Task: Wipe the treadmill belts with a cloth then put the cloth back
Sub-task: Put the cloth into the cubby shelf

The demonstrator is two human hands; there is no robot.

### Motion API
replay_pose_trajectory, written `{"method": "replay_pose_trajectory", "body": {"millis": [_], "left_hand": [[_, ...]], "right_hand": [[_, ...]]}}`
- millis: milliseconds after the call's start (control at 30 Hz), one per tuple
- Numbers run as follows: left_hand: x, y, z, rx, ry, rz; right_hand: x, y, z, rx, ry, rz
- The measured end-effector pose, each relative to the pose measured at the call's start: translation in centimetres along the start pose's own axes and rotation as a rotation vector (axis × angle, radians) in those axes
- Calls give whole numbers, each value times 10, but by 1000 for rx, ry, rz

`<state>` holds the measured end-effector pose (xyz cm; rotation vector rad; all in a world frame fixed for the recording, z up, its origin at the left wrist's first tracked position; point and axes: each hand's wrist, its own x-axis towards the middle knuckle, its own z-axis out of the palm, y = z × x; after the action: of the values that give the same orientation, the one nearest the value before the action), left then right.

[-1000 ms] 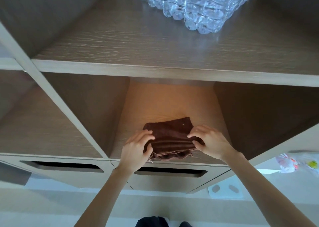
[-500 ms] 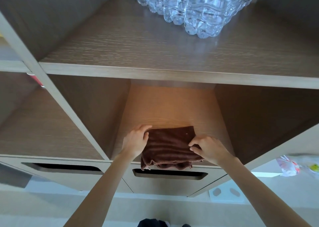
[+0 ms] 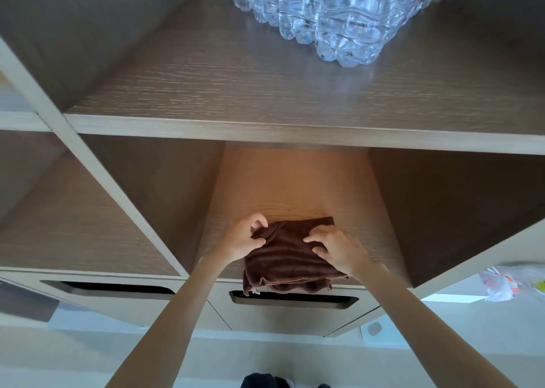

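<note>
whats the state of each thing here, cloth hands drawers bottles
brown cloth: folded, on the lower shelf, front edge overhanging
left hand: pinches the cloth's back left corner
right hand: bent fingertips on the cloth, grip unclear
drawers: closed
water bottles: upright on the upper shelf

Lower shelf (image 3: 295, 187): brown cloth (image 3: 290, 259) overhangs front edge. Upper shelf (image 3: 206, 93): clear bottles (image 3: 339, 19).

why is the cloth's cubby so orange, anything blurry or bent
Head view: warm light glows on the cubby floor behind the brown cloth, side walls dark; wide-angle lens splays the divider outward; plastic bag at far right is smeared.
</note>
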<state>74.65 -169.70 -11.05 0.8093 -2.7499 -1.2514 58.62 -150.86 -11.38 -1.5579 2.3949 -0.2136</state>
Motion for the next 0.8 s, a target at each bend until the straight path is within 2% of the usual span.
{"method": "replay_pose_trajectory", "body": {"millis": [167, 300, 400, 500, 567, 633, 733, 800], "left_hand": [[3, 3, -1, 35, 14, -48], [5, 0, -4, 341, 287, -140], [2, 0, -4, 456, 325, -95], [-11, 12, 20, 451, 340, 62], [-25, 19, 49, 452, 235, 219], [-30, 13, 67, 551, 73, 263], [-9, -4, 52, 639, -42, 306], [10, -7, 33, 702, -119, 406]], "right_hand": [[-6, 6, 9, 15, 10, -2], [-12, 12, 7, -9, 37, 83], [-20, 21, 5, -5, 83, 108], [-30, 28, 7, 9, 98, 102], [-37, 31, 7, 15, 132, 92], [-42, 34, 6, -3, 140, 98], [-50, 37, 1, -40, 85, 85], [-51, 38, -4, -44, 105, 12]]}}
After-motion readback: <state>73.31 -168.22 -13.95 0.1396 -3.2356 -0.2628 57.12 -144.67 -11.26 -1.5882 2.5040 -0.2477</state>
